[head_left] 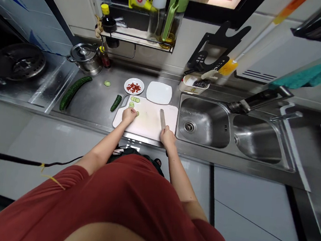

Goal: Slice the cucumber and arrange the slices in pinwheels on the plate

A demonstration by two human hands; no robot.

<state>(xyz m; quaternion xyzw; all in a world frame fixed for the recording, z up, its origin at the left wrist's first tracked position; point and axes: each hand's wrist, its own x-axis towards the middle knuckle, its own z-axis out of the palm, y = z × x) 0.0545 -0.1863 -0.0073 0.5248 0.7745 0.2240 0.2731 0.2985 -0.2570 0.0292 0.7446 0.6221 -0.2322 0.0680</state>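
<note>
A white cutting board (151, 125) lies on the steel counter. My left hand (128, 116) is over its left part, fingers drawn together at a small cucumber slice (137, 114); whether they grip it is too small to tell. Several more cucumber slices (135, 100) lie at the board's upper left. My right hand (168, 137) is closed round the handle of a knife (162, 118), whose blade points away over the board's right part. Left of the board rests a short cucumber piece (116, 103). Behind the board are a plate of chopped red pieces (134, 86) and a white square plate (159, 93).
A long cucumber (73, 92), a cut end piece (107, 83) and a steel pot (86, 58) are at the left. A double sink (205, 121) adjoins the board's right side. A utensil box (194, 85) and bottle shelf (137, 38) stand behind.
</note>
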